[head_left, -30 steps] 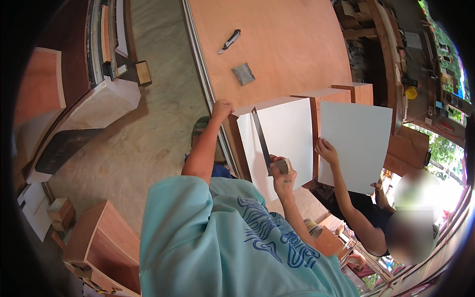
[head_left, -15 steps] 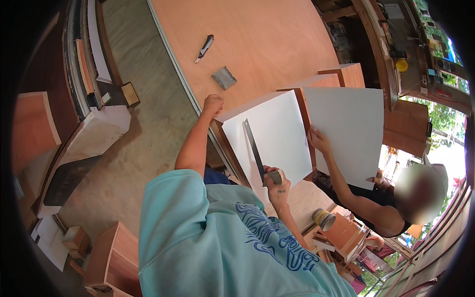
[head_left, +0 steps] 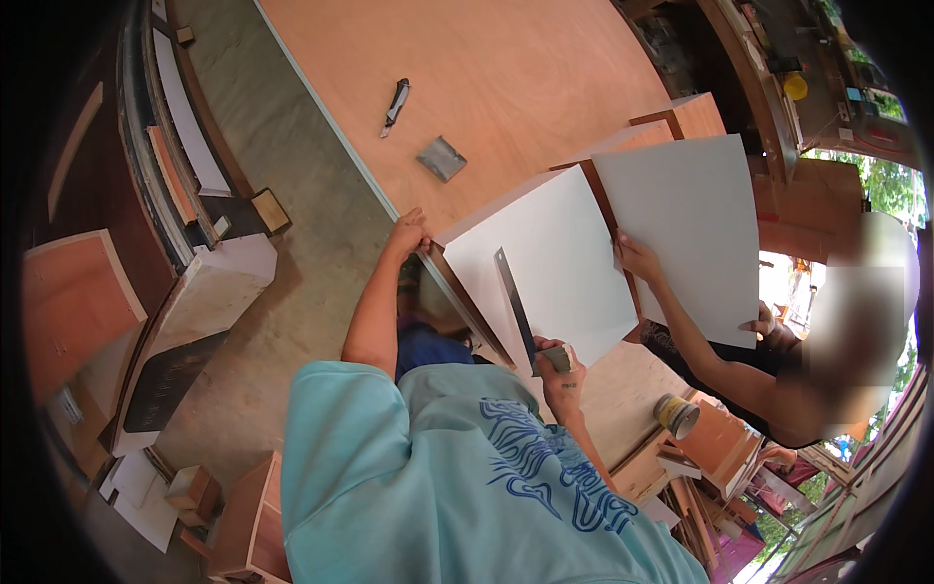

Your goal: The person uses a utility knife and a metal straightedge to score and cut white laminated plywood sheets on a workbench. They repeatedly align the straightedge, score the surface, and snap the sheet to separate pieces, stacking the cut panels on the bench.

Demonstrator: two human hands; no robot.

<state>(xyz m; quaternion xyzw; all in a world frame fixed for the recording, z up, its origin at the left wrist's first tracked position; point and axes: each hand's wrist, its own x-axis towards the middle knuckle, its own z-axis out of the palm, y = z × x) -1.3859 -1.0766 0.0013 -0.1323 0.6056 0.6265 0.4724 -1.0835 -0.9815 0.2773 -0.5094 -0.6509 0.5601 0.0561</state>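
My left hand (head_left: 411,234) has its fingers curled over the near left corner of a plywood box with a white sheet (head_left: 579,253) on its face. My right hand (head_left: 559,375) grips the grey stock of a square, whose long dark blade (head_left: 516,302) lies along the left part of that sheet. To the right, a co-worker's hand (head_left: 637,258) holds a second white sheet (head_left: 681,195) by its left side, against the neighbouring box. A utility knife (head_left: 396,107) and a small grey plate (head_left: 442,159) lie on the plywood worktop (head_left: 350,49) beyond the boxes.
The co-worker (head_left: 739,389) leans in from the right. A round can (head_left: 676,414) is below at right. Stacked boards (head_left: 170,175) and cabinet pieces (head_left: 83,302) stand to the left across the concrete floor (head_left: 282,185). An open wooden box (head_left: 248,516) is at lower left.
My view has shifted, so the worktop sits higher and further left. The co-worker's sheet has moved up and left in view. Both my hands keep their grip, with the blade still on the sheet.
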